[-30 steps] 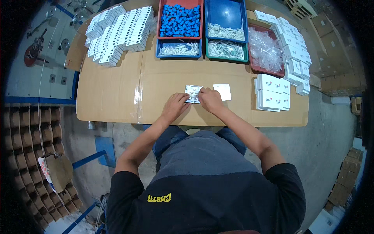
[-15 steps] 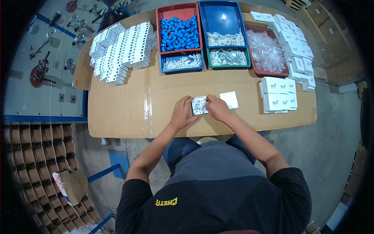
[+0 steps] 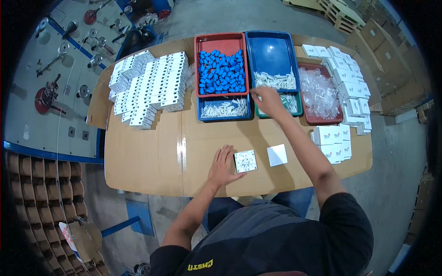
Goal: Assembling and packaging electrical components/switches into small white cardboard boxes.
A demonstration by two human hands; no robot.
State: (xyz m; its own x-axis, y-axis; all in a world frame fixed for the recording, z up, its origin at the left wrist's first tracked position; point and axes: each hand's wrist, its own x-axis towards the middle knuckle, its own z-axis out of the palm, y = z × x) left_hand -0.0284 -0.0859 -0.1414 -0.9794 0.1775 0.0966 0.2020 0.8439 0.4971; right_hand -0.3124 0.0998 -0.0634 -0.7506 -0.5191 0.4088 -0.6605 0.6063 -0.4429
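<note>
My left hand (image 3: pixel 222 168) lies flat on the cardboard, fingers stretched out, thumb near a white square open case (image 3: pixel 245 161). Small pale parts show inside the case, too small to name. To its right is a plain white square plate (image 3: pixel 277 155). My right hand (image 3: pixel 269 101) is over the green tray (image 3: pixel 299 106) of white slender pieces. Its fingers are curled together near the corner of the red tray (image 3: pixel 197 64) of blue connector-like pieces; whatever they hold is hidden.
A blue tray (image 3: pixel 270 48) and a lower blue tray (image 3: pixel 216 118) hold white slender pieces. Clear plastic bags (image 3: pixel 317 94) fill another red tray. White boxes stand stacked at left (image 3: pixel 156 87), far right (image 3: pixel 347 80) and near right (image 3: pixel 334 142). Cardboard (image 3: pixel 147 156) covers the table.
My right hand has left the case and moved forward to the trays. My left hand has let go of the case and opened flat beside it. The view has shifted.
</note>
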